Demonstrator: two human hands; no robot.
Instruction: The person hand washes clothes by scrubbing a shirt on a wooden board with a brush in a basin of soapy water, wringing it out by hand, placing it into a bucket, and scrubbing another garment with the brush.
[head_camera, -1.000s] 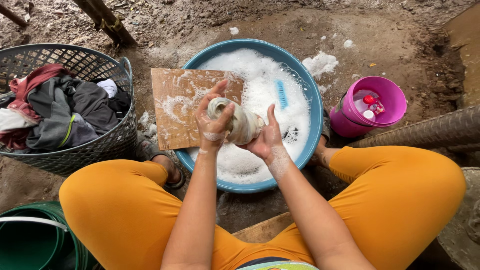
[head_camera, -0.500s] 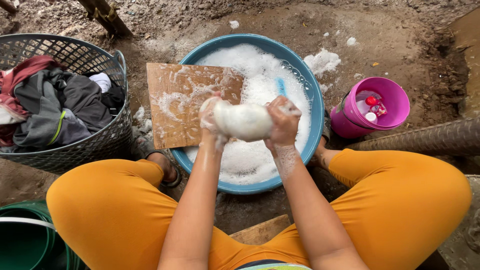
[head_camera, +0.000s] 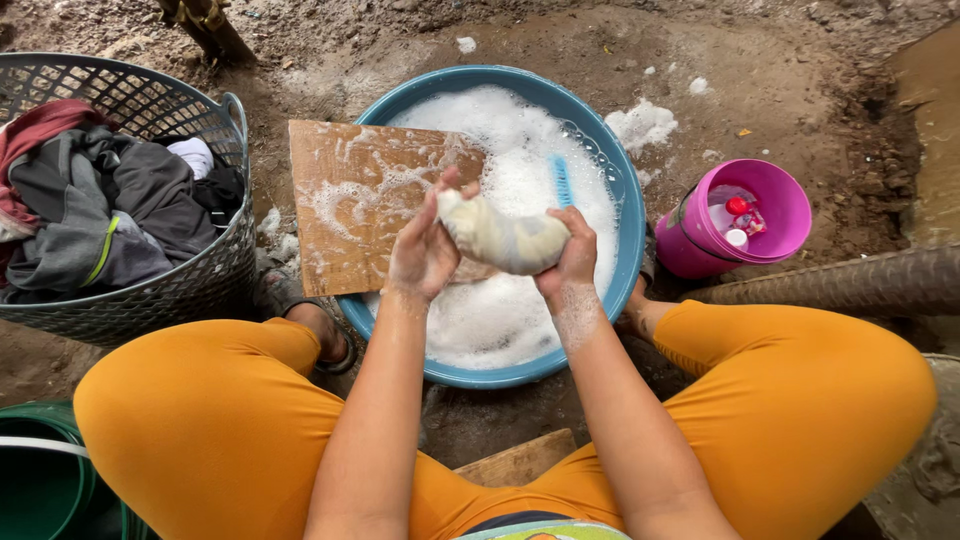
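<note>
Cloth, a pale soapy twist, sits between your hands over the middle of the blue basin; keep it above the suds and twist the two ends in opposite directions so the water drops inside. Your left hand wraps the 9 o'clock end, thumb up, while your right hand fists the 3 o'clock end, both wrists raised.

soft, even daylight fills the scene, with no hard-edged shadows; only a dim patch lies under the knees and beneath the blue basin. the foam is the brightest area, close to washed out, with little texture left. colours are vivid and the centre is sharp. the left hand and right hand show slight motion softness. the wide lens bends the edges, curving the grey basket.
</note>
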